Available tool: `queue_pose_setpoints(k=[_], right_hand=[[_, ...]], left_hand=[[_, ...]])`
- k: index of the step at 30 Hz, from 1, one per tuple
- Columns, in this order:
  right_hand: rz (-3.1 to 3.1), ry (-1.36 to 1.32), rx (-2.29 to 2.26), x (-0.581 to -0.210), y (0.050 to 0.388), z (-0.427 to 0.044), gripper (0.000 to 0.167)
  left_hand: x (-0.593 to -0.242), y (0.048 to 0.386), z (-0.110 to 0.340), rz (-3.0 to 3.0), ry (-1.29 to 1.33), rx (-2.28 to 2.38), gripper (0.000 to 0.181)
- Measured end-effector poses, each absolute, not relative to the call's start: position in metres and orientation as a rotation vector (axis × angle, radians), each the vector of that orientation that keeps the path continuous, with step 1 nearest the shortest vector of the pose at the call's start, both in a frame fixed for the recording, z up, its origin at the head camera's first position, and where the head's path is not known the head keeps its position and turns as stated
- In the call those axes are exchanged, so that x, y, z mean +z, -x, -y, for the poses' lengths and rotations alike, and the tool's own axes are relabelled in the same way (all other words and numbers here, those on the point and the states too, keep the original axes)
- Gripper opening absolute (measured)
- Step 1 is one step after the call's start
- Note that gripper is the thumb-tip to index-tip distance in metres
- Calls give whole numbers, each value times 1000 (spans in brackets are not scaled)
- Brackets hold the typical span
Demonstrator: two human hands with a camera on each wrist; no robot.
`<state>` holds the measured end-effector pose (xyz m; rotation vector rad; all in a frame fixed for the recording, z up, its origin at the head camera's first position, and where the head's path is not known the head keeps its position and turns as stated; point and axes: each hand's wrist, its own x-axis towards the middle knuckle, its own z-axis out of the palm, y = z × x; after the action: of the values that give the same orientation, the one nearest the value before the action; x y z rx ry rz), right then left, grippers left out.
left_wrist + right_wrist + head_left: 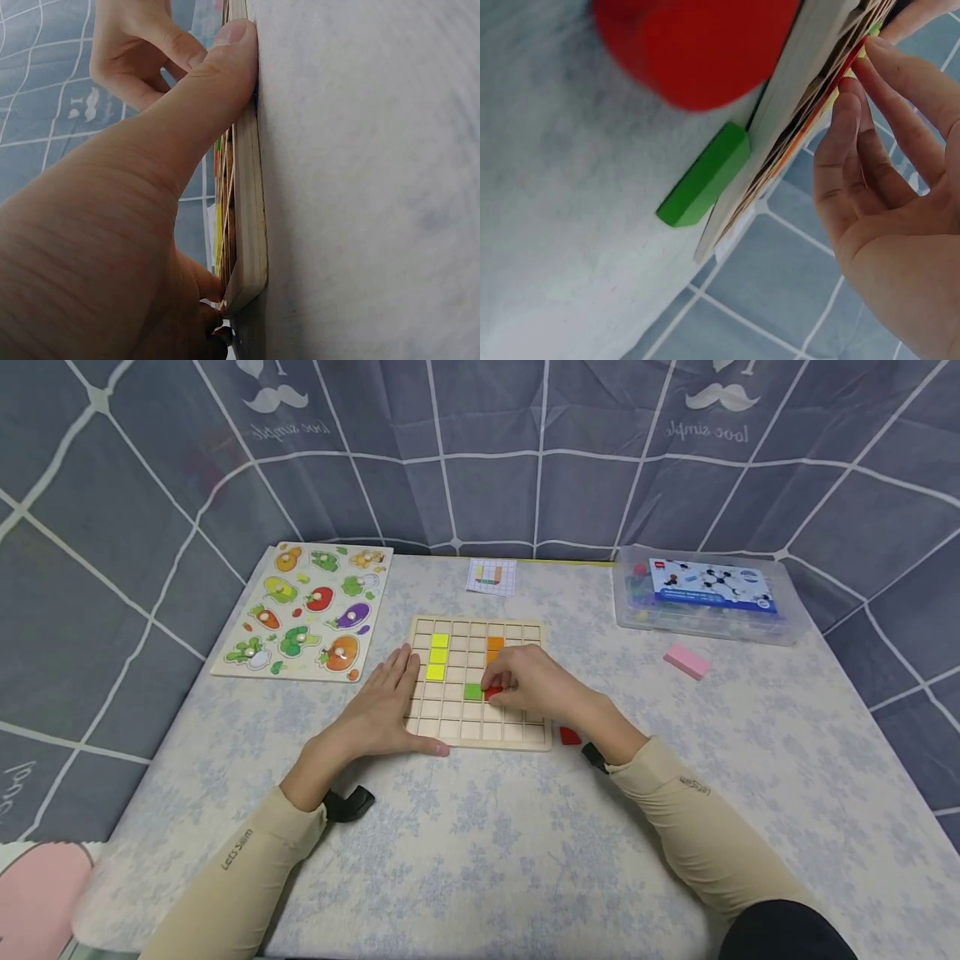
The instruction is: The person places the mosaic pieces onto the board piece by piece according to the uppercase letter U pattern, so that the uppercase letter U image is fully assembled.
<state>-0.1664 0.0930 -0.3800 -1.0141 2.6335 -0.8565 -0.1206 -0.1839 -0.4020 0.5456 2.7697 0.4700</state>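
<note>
A wooden grid board (438,729) lies on the table with yellow squares (437,653) in one column, orange squares (495,644) in another and a green piece (472,692) lower down. My right hand (536,681) pinches a red piece (492,692) at the board, right beside that green piece. Along the board's left side rests my left hand (378,706), fingers extended and thumb by the front edge. A loose red piece (570,736) with a rounded edge lies off the board's right side. In the right wrist view, a loose green block (705,176) sits against the board's edge.
Behind the board is a small pattern card (491,577). To the left lies a vegetable peg puzzle (303,614). A clear plastic box (705,597) with a blue label stands at the back right, with a pink block (686,662) in front. A tiled-pattern curtain (495,493) closes off the back.
</note>
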Motion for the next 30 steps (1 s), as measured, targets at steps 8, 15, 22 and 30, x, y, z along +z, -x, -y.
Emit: queue_pose_setpoints(k=[8,15,22,30], right_hand=[[-2645,1018,-862,-380,164,-106,15],[-2625,950,-948,-382,158,-134,17],[-2684,861,-937,-385,154,-162,22],[-2666,760,-914,-384,155,-173,32]], left_hand=[[-403,120,184,-2769,-550,481,148],[-402,119,184,-2772,-553,475,148],[-402,120,184,-2763,-556,489,149],[-403,121,185,-2773,-558,477,149]])
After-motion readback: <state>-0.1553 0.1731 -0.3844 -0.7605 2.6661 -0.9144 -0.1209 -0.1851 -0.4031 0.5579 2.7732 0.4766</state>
